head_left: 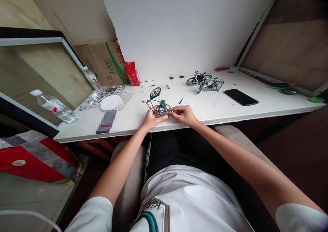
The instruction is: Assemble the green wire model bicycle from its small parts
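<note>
A small green model bicycle (163,105) is tilted over near the front edge of the white table (205,112). My left hand (153,118) grips it at its near end, fingers and thumb around the lower wheel and frame. The fingertips of my right hand (183,114) are pinched together at the right side of that same wheel; whether they hold a tiny part is too small to tell. A thin dark tool (181,100) lies just beyond my right hand. Farther back on the right stand a second green model bicycle (211,85) and a black one (194,79).
A black phone (241,97) lies at the right. On the left are a pixelated flat object (106,121), a white lid (111,102), plastic bottles (57,107) and sprue pieces. A red box (132,74) and a cardboard box (102,63) stand behind.
</note>
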Available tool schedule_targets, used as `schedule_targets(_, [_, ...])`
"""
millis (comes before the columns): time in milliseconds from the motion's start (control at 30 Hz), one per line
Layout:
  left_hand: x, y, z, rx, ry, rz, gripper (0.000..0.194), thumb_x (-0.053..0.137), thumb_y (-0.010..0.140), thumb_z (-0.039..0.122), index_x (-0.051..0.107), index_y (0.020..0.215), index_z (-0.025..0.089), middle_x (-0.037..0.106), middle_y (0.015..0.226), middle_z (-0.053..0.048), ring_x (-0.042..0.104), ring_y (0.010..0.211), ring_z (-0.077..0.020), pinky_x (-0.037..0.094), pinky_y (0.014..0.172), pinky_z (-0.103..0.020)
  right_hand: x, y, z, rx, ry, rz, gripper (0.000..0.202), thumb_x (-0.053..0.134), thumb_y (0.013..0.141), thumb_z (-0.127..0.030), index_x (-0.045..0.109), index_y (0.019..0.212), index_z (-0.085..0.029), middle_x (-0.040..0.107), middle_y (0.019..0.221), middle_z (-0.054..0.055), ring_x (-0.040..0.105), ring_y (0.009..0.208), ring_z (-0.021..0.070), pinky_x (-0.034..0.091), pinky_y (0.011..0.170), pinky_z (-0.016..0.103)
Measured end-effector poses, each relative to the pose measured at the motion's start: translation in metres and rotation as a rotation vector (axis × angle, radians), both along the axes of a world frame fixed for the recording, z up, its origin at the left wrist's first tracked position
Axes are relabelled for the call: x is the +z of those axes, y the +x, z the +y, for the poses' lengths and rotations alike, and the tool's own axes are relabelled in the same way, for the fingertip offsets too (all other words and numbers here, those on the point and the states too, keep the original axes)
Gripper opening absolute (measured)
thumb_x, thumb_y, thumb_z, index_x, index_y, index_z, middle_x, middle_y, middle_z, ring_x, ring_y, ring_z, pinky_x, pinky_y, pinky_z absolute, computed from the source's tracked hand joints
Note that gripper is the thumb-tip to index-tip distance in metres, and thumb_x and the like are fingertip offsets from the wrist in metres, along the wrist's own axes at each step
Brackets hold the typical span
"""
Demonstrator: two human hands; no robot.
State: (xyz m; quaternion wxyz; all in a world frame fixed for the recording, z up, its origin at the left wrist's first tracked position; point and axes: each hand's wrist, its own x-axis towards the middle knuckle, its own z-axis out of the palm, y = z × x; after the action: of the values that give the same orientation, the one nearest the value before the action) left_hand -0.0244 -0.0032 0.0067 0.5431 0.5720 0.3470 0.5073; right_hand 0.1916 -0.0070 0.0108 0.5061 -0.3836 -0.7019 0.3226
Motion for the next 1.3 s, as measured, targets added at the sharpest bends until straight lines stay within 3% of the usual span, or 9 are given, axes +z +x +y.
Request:
schedule_targets(167, [0.0036,-0.0001,-0.0024,-0.029,0.009,-0.007,0.069,0.103,0.059,0.031,0.068,0.117,0.015,0.08,0.114,-0.011,0.078,0.102,-0.0261,0.065,0.1,-0.047,-0.0006,0.0005,-0.0009,0.028,-0.013,0.021,0.046,0.082,0.085,-0.057,0.088,0.107,-0.017,0.077,0.07,0.007,0.062,0.058,0.0165,0.047,0.055,0.029])
schedule_targets(433, [-0.0012,0.0,0.001,-0.034,0.021,-0.016,0.065,0.103,0.059,0.034,0.069,0.112,0.016,0.08,0.106,-0.008,0.078,0.093,-0.0247,0.068,0.092,-0.047,-0.0013,-0.0018,-0.0041,-0.015,0.079,-0.072,0.046,0.076,0.089,-0.059,0.088,0.103,-0.017,0.075,0.069,0.006,0.056,0.055,0.0146,0.045,0.055,0.03])
schedule_targets(533, [-0.0013,0.0008,0.0005,-0.02,0.004,-0.019,0.067,0.104,0.057,0.033,0.069,0.112,0.016,0.08,0.107,-0.008,0.078,0.093,-0.0241,0.068,0.09,-0.047,-0.0009,-0.002,-0.0045,-0.007,0.042,-0.075,0.047,0.076,0.089,-0.06,0.086,0.104,-0.016,0.071,0.065,0.004,0.056,0.055,0.0146,0.045,0.056,0.03])
schedule_targets(1300, [-0.0034,0.0007,0.0025,-0.023,-0.009,-0.016,0.07,0.103,0.058,0.033,0.068,0.117,0.016,0.08,0.11,-0.01,0.079,0.095,-0.0254,0.067,0.093,-0.05,-0.0034,-0.0013,-0.0023,-0.029,0.024,-0.095,0.049,0.071,0.092,-0.064,0.081,0.108,-0.019,0.071,0.064,0.003,0.059,0.054,0.0162,0.048,0.057,0.03])
